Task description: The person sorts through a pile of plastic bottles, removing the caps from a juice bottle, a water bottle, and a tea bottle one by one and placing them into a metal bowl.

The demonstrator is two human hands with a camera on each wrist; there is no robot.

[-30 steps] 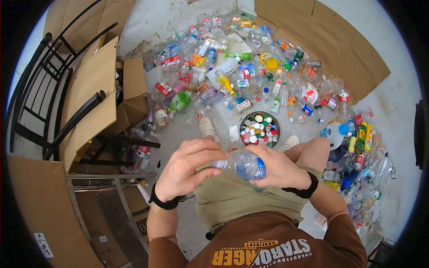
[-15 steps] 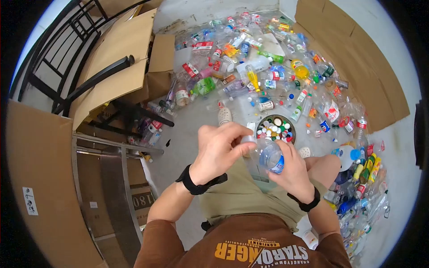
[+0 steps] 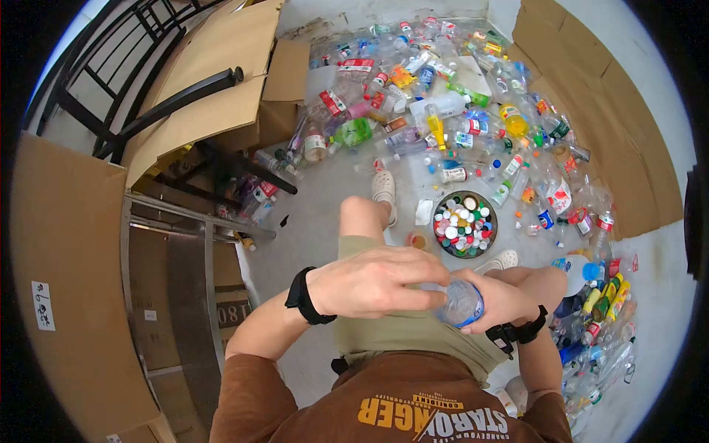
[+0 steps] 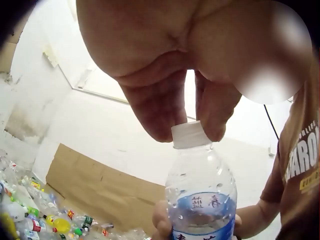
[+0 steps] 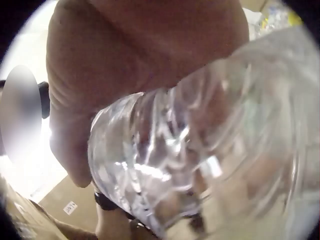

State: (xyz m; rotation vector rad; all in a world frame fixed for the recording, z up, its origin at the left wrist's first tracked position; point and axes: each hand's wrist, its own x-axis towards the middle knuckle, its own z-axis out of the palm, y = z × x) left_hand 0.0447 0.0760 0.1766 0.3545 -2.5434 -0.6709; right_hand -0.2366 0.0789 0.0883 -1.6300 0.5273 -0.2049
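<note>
- Left hand lies over the top of a clear plastic bottle, its thumb and fingers pinched round the white cap; the left-wrist view shows the cap seated on the neck, not yet off.
- Right hand is wrapped round the bottle's body just above the person's lap, fingers curled under the blue label (the right-wrist view is so close that it shows little beyond ribbed clear plastic and the palm).
- Judging by that grip, the step in hand is unscrewing the cap; whether it has loosened at all cannot be told.
- Done so far, as it looks: a round bowl on the floor just ahead of the knees holds many loose caps of mixed colours, and a row of bottles lies to the person's right.
- Left to do: a large heap of bottles lies spread across the floor beyond the bowl, many with caps on, so most of the work seems to lie ahead.
- Cardboard sheets line the wall behind the heap.
</note>
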